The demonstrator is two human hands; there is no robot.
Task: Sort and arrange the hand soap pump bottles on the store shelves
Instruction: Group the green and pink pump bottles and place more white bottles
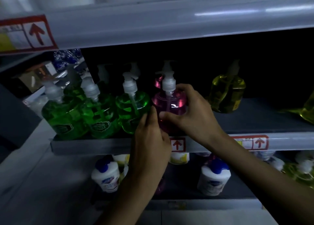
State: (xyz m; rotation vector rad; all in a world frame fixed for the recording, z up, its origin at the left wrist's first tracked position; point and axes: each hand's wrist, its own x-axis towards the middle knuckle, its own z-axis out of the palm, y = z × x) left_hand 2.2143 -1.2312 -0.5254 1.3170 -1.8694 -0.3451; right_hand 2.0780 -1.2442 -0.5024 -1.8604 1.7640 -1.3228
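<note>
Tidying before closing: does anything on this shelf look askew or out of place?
Yes: the far-right yellow bottle appears tipped on its side, while the other yellow bottle stands upright. It is partly cut off, so not certain.

No words are legible. A red upward arrow stands on the upper-left price tag, and on the centre tag and the right tag on the lower shelf edge. The green bottle emblems and the white bottle logo are too blurred to read.
</note>
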